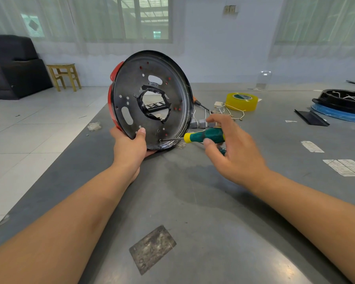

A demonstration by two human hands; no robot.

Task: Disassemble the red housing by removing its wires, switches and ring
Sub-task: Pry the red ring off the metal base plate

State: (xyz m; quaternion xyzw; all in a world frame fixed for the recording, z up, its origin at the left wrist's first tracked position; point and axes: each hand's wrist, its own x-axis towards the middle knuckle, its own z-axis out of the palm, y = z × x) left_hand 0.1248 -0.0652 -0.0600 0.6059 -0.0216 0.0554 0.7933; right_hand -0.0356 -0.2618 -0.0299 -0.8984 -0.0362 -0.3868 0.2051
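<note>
The red housing stands on edge on the grey table, its dark round metal base plate facing me, with a torn hole in the middle. My left hand grips its lower rim, thumb on the plate. My right hand holds a green and yellow screwdriver between thumb and fingers; its tip sits in a screw hole near the plate's lower edge. Small grey switches with white wires lie on the table just behind the housing.
A yellow tape roll lies behind the wires. A second, orange-handled screwdriver lies by the housing. At the far right sits a black ring part on a blue disc. Paper labels lie at right. The table's left edge runs diagonally.
</note>
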